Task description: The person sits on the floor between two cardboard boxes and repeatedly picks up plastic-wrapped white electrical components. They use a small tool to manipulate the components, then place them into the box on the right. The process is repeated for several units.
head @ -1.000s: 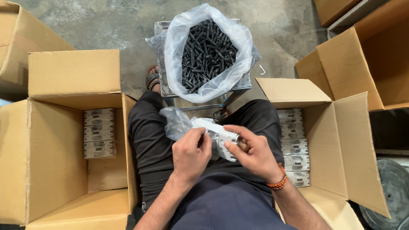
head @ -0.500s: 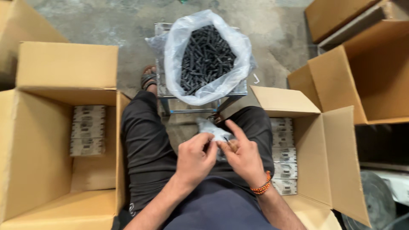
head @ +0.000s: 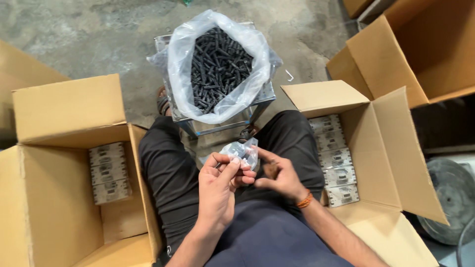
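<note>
Now small clear bag [head: 241, 151] pinched between left fingers [head: 232, 165], right fingers [head: 262, 154].

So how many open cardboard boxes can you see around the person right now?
3: one at the person's left holding small packs, one at their right with stacked packs, and one at the upper right. Cardboard at the far-left edge may be another.

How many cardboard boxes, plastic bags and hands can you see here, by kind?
Open cardboard boxes: 3, left box, right box, far box
Plastic bags: 2, big bag of black screws, small clear bag held by both hands
Hands: 2, left hand, right hand
Total: 7
</note>
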